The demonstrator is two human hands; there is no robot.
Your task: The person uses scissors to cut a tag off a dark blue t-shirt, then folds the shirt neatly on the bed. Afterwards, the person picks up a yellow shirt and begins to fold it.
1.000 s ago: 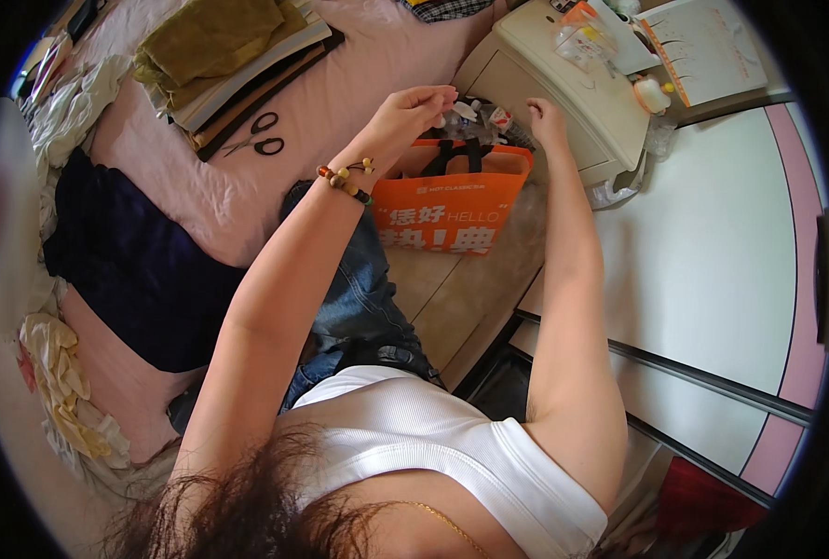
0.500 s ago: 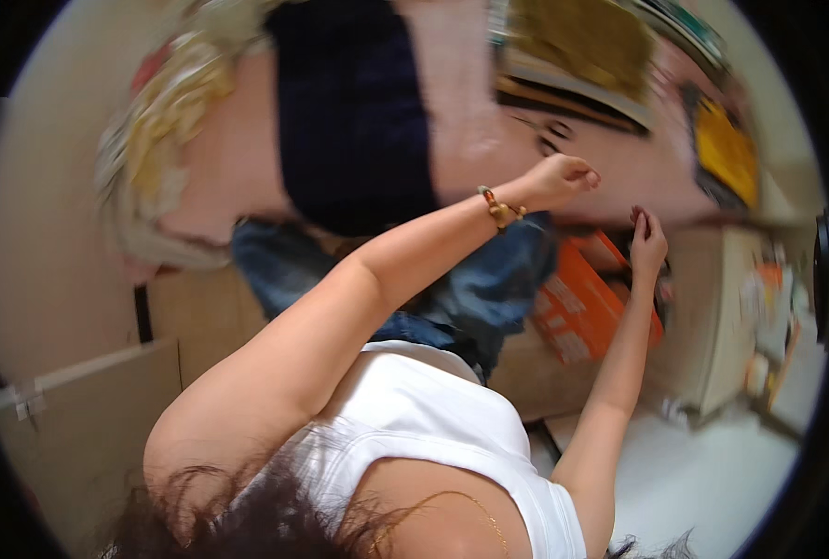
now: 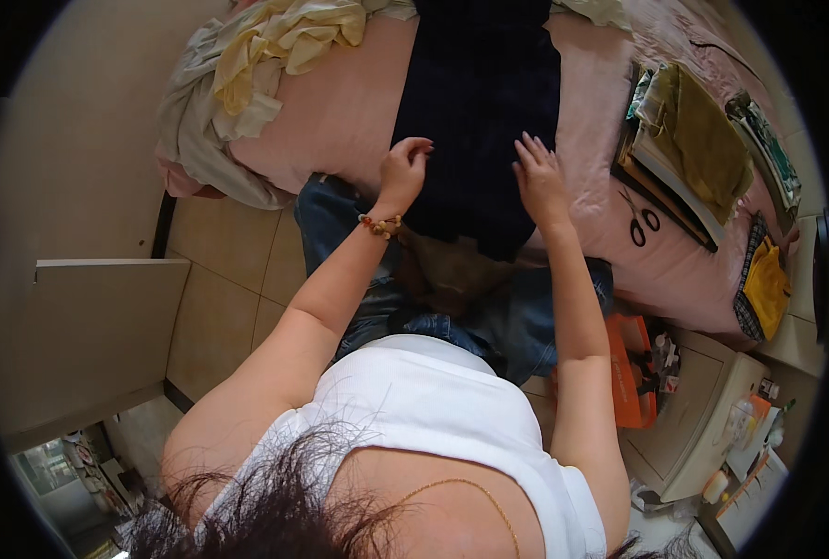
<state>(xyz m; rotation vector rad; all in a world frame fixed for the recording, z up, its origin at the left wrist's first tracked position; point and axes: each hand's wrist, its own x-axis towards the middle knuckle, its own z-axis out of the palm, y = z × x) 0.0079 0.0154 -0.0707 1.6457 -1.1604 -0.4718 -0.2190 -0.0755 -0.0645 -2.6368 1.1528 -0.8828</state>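
Note:
A dark navy garment point(image 3: 482, 102) lies spread flat on a bed with a pink sheet point(image 3: 349, 112). My left hand point(image 3: 403, 172), with a beaded bracelet at the wrist, rests at the garment's left edge, fingers curled onto the cloth. On the garment's right side lies my right hand point(image 3: 539, 177), fingers spread flat. Both hands touch the fabric near its lower hem. I cannot tell whether the left fingers pinch the cloth.
Crumpled yellow and white cloth point(image 3: 247, 65) is heaped at the bed's left end. Scissors point(image 3: 640, 220), books and an olive cloth point(image 3: 703, 140) lie at the right. An orange bag point(image 3: 631, 371) and a beige cabinet point(image 3: 703, 419) stand on the floor to my right.
The view has swung from the orange bag to the bed. Both hands left the bag and now rest on the dark garment.

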